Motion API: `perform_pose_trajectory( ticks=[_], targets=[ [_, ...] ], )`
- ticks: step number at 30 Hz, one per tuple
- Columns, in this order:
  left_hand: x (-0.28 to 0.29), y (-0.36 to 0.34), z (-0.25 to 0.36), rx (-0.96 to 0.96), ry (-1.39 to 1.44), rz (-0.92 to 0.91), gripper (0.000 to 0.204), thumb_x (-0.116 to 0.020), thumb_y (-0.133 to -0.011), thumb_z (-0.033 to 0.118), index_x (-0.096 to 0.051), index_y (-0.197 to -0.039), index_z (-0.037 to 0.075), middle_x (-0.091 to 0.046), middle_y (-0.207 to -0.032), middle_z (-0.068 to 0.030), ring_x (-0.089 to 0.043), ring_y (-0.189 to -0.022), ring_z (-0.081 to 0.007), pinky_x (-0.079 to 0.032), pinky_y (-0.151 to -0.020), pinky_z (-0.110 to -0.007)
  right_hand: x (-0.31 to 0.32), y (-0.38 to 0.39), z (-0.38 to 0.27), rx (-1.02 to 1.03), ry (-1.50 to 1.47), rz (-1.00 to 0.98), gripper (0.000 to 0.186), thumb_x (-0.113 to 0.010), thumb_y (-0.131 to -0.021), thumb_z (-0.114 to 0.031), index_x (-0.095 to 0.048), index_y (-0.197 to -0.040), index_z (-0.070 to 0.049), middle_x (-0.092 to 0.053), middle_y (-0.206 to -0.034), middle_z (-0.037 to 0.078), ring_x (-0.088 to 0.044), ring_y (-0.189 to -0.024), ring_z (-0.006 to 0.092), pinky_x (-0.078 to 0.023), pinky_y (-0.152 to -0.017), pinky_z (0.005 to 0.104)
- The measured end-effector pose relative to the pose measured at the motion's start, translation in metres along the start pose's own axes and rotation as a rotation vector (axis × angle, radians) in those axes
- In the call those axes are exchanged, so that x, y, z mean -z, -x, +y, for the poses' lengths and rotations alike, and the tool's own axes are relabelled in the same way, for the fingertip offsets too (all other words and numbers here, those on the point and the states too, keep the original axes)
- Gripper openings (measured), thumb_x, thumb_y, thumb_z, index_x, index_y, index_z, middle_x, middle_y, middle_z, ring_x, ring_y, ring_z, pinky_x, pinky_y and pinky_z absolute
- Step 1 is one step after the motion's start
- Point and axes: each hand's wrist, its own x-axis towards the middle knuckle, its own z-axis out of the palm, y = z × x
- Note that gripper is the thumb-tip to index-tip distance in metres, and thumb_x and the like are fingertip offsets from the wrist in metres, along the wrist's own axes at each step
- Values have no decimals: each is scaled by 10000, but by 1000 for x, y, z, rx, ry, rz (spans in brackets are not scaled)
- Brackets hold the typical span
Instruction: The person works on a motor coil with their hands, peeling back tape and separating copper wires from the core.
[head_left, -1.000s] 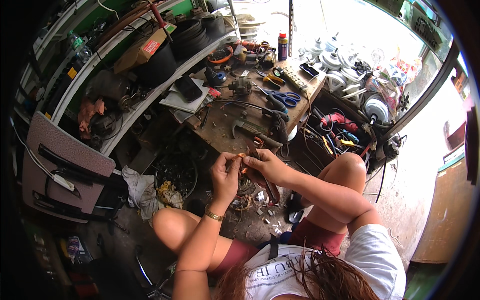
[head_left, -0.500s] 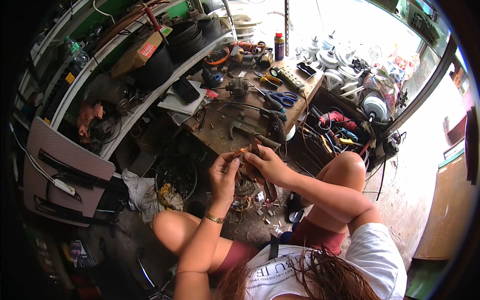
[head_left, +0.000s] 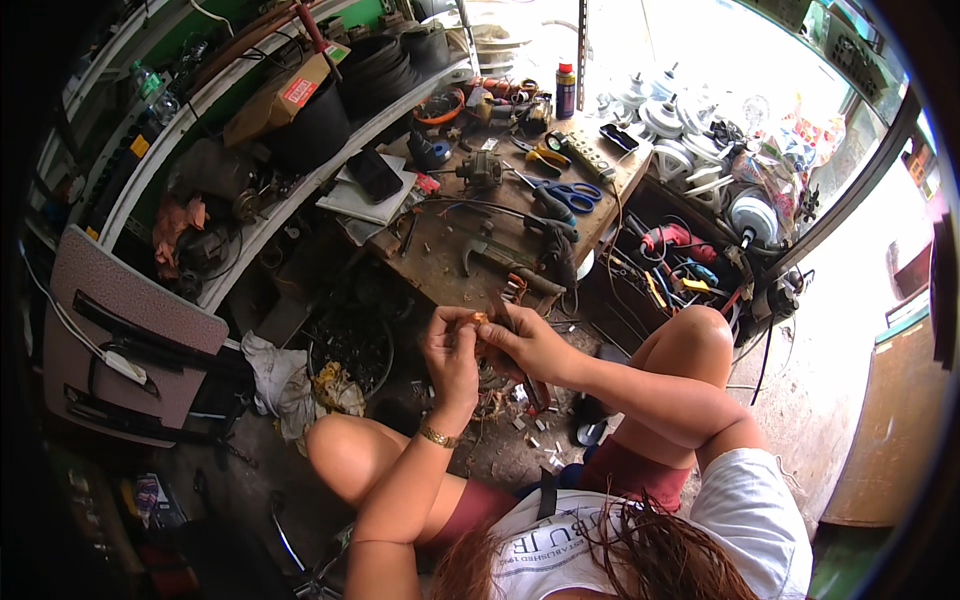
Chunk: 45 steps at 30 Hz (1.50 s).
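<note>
My left hand [head_left: 450,355] pinches a small copper-coloured piece [head_left: 479,319] in front of the bench's near edge. My right hand [head_left: 530,345] is closed round a long dark tool [head_left: 538,392] with a reddish lower part, its thumb up against the copper piece and touching my left fingers. The tool's exact kind and much of the piece are hidden by the fingers. Below my hands, small pale bits [head_left: 540,424] and scraps lie scattered on the floor.
The cluttered wooden bench [head_left: 420,275] carries blue scissors [head_left: 570,195], a hammer [head_left: 485,250] and tools. To its right are a tool bin [head_left: 670,260] and white fixtures [head_left: 665,115]. At left are a shelf [head_left: 240,260], a pink padded panel [head_left: 140,330] and rags [head_left: 275,375].
My hands have shifted slightly and turned the held piece. Its darker body showed more half a second ago and is now more covered by the fingers.
</note>
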Motion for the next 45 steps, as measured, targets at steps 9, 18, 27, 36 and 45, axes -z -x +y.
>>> perform_pose_trajectory(
  ticks=[9, 18, 27, 36, 45],
  targets=[
    [6, -7, 11, 32, 55, -209, 56, -555, -946, 149, -563, -988, 113, -558, -766, 62, -433, -592, 22, -298, -471, -142, 19, -3, -3, 16, -51, -26, 198, -563, -968, -218, -564, -922, -24, -553, -646, 2, -457, -462, 50, -348, -395, 218],
    [9, -10, 2, 90, -84, -91, 135, -537, -976, 209, -585, -928, 92, -583, -762, 33, -509, -626, -15, -406, -515, -184, 13, -3, 1, -47, -171, -4, 225, -526, -985, -246, -570, -908, -40, -528, -625, -8, -412, -460, 66, -328, -420, 229],
    [19, -29, 37, -660, -1045, -454, 82, -544, -889, 87, -576, -898, 12, -598, -798, -154, -607, -736, -360, -473, -609, -386, 20, 1, 2, -278, -334, -86, 268, -416, -1020, -318, -508, -896, -99, -497, -661, 10, -365, -438, 88, -297, -403, 255],
    [32, -25, 25, -554, -1102, -362, 156, -589, -827, 101, -538, -706, 16, -556, -667, -145, -578, -661, -364, -442, -551, -407, 28, -6, 20, -244, -63, 11, 312, -493, -983, -363, -521, -957, -54, -555, -705, 62, -447, -480, 138, -375, -448, 301],
    [19, -12, 23, -585, -1169, -187, 235, -605, -812, 126, -476, -642, 26, -535, -646, -150, -560, -619, -367, -425, -512, -436, 28, -20, 14, 516, 840, 382, 330, -696, -846, -242, -523, -803, 36, -545, -713, 247, -479, -606, 418, -420, -588, 421]
  ],
)
